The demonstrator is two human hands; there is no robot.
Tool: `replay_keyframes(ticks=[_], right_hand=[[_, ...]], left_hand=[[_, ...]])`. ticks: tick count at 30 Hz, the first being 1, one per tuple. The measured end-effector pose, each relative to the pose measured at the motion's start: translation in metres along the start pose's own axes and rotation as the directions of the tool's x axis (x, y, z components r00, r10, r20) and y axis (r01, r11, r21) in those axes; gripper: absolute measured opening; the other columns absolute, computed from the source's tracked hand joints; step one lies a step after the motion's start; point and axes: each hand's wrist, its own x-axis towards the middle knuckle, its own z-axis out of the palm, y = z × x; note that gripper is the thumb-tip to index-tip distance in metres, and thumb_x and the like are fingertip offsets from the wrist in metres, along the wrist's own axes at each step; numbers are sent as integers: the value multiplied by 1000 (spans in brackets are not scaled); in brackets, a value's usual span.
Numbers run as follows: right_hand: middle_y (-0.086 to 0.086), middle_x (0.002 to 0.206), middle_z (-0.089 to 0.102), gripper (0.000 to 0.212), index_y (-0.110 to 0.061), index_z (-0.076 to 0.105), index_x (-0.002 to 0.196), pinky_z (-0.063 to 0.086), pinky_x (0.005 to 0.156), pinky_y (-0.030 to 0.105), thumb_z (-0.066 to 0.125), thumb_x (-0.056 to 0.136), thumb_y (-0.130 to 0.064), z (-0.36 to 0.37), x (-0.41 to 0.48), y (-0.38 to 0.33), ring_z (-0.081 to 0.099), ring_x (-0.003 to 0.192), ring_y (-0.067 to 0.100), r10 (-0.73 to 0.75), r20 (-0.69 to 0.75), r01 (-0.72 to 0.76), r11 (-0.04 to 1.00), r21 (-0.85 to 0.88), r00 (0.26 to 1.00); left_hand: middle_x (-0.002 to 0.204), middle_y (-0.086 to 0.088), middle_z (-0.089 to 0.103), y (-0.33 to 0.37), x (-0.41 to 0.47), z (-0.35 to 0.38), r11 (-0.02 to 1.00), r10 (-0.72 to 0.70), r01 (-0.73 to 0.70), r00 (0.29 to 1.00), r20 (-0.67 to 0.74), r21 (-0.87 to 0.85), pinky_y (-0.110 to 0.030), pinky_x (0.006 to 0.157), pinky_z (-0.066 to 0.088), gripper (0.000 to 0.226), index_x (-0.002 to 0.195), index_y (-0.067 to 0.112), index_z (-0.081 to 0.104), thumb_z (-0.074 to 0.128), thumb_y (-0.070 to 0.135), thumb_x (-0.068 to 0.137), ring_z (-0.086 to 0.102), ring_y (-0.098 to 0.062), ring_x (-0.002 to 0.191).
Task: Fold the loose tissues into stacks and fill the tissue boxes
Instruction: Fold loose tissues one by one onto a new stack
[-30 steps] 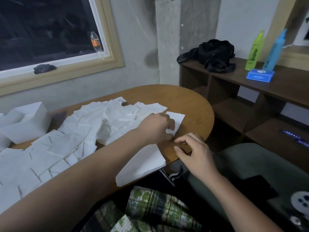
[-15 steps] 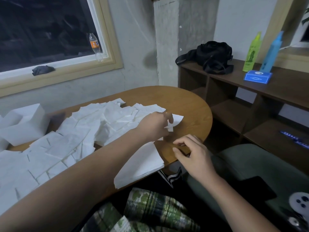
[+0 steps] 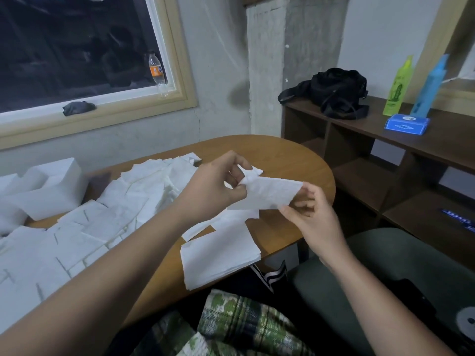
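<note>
Both hands hold one tissue up in the air. The left hand (image 3: 218, 186) pinches the tissue (image 3: 267, 195) at its left end with thumb and fingers. The right hand (image 3: 311, 217) pinches the right end with its fingertips. The tissue hangs between them, a bit above the table (image 3: 295, 160), and it looks wrinkled.

I think the tissue is very light and very soft. It will flop, and it can rip if pulled hard. It is best to hold it by the corners with a gentle pinch and fold it slowly.

At 6 o'clock from the tissue, a neat stack (image 3: 221, 255) of folded tissues lies at the near edge of the table. One corner seems to stick out past the edge. From 8 to 9 o'clock, a big pile of loose tissues (image 3: 115, 214) covers the table.

At 9 o'clock, past the pile, stands a white tissue box (image 3: 51, 186). Its top looks open, but I cannot tell what is inside.

At 2 o'clock, a brown shelf (image 3: 449, 140) holds a black bag (image 3: 336, 91), a green bottle (image 3: 397, 86), a blue bottle (image 3: 428, 88) and a small blue box (image 3: 406, 124) that is closed.
</note>
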Motion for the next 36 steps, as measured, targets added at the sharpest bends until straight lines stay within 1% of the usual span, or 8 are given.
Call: replay_keyframes(ticks=[5, 8, 10, 13, 17, 22, 29, 36], right_hand=[[-2, 111, 79, 15, -18, 72, 110, 52, 94, 35, 75, 100, -28, 10, -9, -15, 72, 107, 9, -27, 180, -12, 977, 212, 983], [25, 100, 72, 25, -5, 67, 95, 46, 84, 42, 72, 102, -29, 17, -17, -19, 65, 88, 27, -70, 219, 17, 972, 234, 973], [25, 100, 73, 21, -7, 69, 99, 52, 85, 48, 74, 101, -28, 23, -22, -23, 70, 92, 40, -80, 256, 17, 971, 239, 963], [19, 96, 76, 13, -15, 73, 110, 56, 91, 52, 76, 99, -21, 33, -31, -29, 73, 97, 41, -89, 335, 6, 971, 240, 938], [-7, 64, 59, 16, -18, 68, 110, 46, 69, 22, 78, 97, -15, 41, -38, -32, 62, 63, 9, -90, 382, 37, 989, 144, 920], [3, 73, 70, 23, -29, 68, 106, 55, 72, 41, 84, 92, -23, 51, -41, -29, 69, 72, 32, -74, 369, 94, 995, -36, 926], [-3, 72, 70, 26, -34, 67, 106, 43, 60, 15, 85, 90, -25, 52, -42, -25, 61, 62, 8, -83, 310, 151, 968, -201, 947], [-7, 76, 66, 25, -32, 66, 106, 44, 62, 12, 84, 89, -25, 51, -44, -25, 56, 65, 6, -114, 289, 202, 934, -295, 950]], left_hand=[[96, 7, 72, 2, -35, -19, 980, -129, 121, 991, -40, -155, -35, 82, 59, 35, 117, 33, 65, 77, 13, 91, 69, -14, 88], [95, 1, 73, -2, -61, -30, 947, -226, 207, 973, -47, -247, -51, 87, 58, 40, 120, 35, 64, 79, 13, 91, 71, -19, 87], [95, -1, 74, -6, -77, -35, 918, -286, 258, 957, -50, -301, -56, 88, 58, 46, 124, 36, 63, 81, 10, 91, 72, -24, 88], [96, -1, 75, -17, -101, -40, 885, -358, 317, 931, -65, -341, -51, 89, 60, 55, 128, 39, 61, 83, 7, 90, 74, -23, 86], [98, -2, 78, -37, -124, -42, 856, -435, 392, 898, -59, -338, -53, 98, 59, 59, 130, 46, 60, 86, 17, 86, 76, -23, 94], [99, 8, 77, -55, -135, -38, 830, -505, 477, 863, -24, -288, -44, 91, 58, 62, 129, 47, 60, 89, 31, 77, 74, -15, 93], [96, 5, 77, -67, -136, -22, 849, -501, 480, 864, -49, -220, -31, 83, 51, 56, 128, 43, 59, 88, 22, 85, 72, -6, 88], [91, 16, 76, -80, -130, -23, 895, -443, 447, 889, -115, 10, -18, 73, 48, 38, 111, 40, 62, 81, 19, 86, 70, 1, 87]])
